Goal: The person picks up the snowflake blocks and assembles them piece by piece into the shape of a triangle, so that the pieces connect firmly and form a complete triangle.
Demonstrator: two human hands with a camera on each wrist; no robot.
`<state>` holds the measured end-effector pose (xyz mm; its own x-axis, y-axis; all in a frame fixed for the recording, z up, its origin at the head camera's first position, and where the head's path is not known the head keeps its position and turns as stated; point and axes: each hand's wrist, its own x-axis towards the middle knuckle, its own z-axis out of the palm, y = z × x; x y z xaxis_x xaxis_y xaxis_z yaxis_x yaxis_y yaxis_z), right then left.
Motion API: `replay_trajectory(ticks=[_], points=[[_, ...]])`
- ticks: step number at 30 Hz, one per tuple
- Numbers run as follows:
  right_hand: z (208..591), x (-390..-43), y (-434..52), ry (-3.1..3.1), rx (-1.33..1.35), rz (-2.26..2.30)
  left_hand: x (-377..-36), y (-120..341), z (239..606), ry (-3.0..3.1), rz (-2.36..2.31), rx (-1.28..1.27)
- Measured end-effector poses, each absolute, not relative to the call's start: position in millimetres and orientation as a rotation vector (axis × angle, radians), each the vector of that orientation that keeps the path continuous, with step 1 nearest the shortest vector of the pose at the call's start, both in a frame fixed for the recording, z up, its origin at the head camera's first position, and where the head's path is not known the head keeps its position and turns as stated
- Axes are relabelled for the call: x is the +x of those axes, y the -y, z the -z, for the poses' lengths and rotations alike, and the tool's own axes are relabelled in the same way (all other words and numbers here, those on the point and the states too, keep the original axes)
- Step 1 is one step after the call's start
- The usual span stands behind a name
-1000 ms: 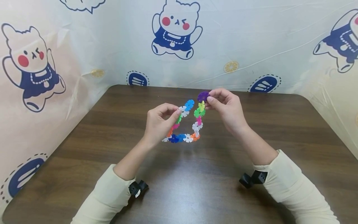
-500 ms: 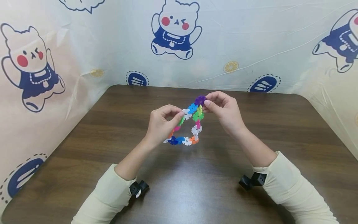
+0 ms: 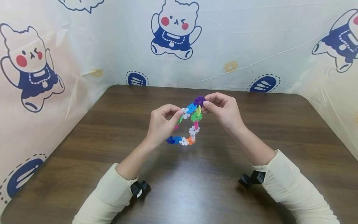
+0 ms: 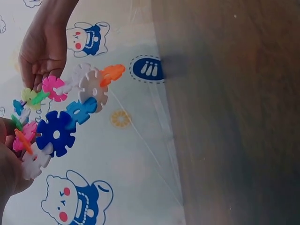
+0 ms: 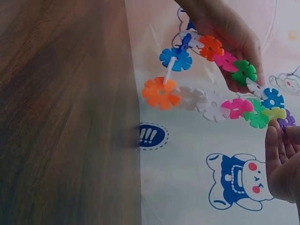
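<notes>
A chain of coloured snowflake-shaped plastic discs hangs in a loop above the brown table. My left hand pinches the chain at a white disc near its blue end disc. At the other end, my right hand pinches the purple disc. The two ends sit close together, and I cannot tell whether they are joined. The left wrist view shows the chain stretched between the left hand and the right hand. From the right wrist, the chain sags between the right hand and the left hand.
A plastic curtain printed with bears walls in the table at the back and on both sides. Small black cameras sit on the left wrist and the right wrist.
Both hands have drawn together, bringing the purple end disc down next to the blue end disc. The hanging loop has narrowed and shifted slightly right.
</notes>
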<state>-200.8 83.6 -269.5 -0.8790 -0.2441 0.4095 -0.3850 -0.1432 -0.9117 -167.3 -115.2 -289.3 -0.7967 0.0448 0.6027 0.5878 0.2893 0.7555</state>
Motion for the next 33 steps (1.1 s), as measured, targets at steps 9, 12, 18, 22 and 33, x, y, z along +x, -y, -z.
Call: replay_trajectory(ticks=[9, 12, 18, 22, 33], points=[[272.2, -202.4, -80.5, 1.994, 0.758, -2.131, -169.0, 115.2, 292.7, 2.082, 1.543, -0.537], [273.1, -201.7, -79.5, 2.027, 0.75, -2.069, -168.6, 115.9, 293.5, 2.083, 1.545, -0.532], [271.1, -199.7, -78.3, 2.069, 0.803, -1.936, -168.5, 116.2, 294.0, 2.07, 1.561, -0.518], [269.4, -199.9, -78.8, 2.119, 0.821, -1.885, -168.4, 116.4, 294.8, 2.063, 1.572, -0.511], [271.2, -201.7, -79.9, 2.2, 0.798, -1.824, -170.0, 115.7, 293.5, 2.065, 1.555, -0.547]])
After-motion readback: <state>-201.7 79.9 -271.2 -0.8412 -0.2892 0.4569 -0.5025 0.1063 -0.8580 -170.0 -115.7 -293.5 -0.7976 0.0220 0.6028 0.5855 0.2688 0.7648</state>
